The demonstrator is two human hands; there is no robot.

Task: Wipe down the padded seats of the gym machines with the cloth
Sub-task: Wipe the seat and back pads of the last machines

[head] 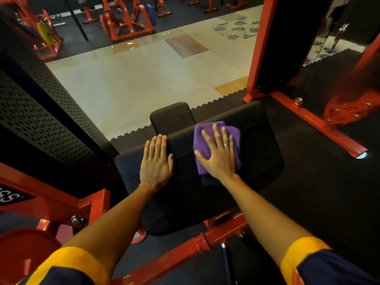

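Observation:
A wide black padded seat on a red frame fills the middle of the view. A purple cloth lies folded on its upper middle. My right hand presses flat on the cloth, fingers spread, a ring on one finger. My left hand rests flat on the pad's left part, fingers together, holding nothing. A smaller black pad sits just beyond the big one.
A perforated black weight-stack cover stands at the left. Red machine frame runs along the right on black rubber matting. Tiled floor lies ahead, with more red machines beyond. A red weight plate is at the lower left.

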